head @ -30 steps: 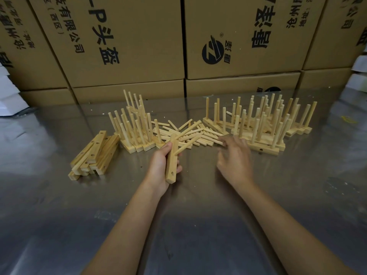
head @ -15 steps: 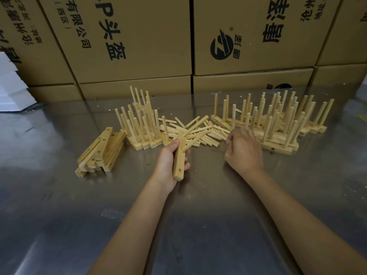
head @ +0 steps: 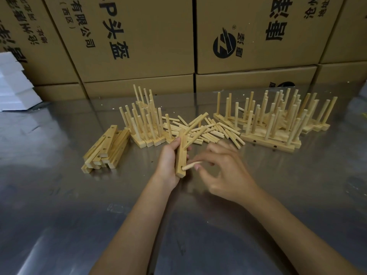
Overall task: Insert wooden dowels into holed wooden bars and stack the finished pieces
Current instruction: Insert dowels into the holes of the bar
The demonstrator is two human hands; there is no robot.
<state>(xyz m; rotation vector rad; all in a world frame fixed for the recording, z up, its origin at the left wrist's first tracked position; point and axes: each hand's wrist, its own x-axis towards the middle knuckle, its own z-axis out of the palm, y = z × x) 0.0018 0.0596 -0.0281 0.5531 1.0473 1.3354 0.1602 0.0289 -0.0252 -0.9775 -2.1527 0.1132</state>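
My left hand (head: 168,161) grips a holed wooden bar (head: 181,155) held upright above the metal table (head: 59,205). A dowel (head: 189,166) sticks out of the bar's lowest hole toward the right. My right hand (head: 224,171), blurred by motion, pinches that dowel's outer end with its fingertips. Another dowel leans out of the bar's upper part. Loose dowels (head: 216,132) lie in a heap just behind the hands. Empty holed bars (head: 107,149) are piled at the left.
Finished bars with upright dowels stand in two groups, one left of the heap (head: 145,124) and a larger one at the right (head: 278,120). Cardboard boxes (head: 139,36) wall off the back. White foam blocks (head: 14,86) sit at the far left.
My right hand has left the dowel heap and come back toward the bar with a dowel, whose tip is now at the bar's lowest hole. The left hand keeps holding the bar.
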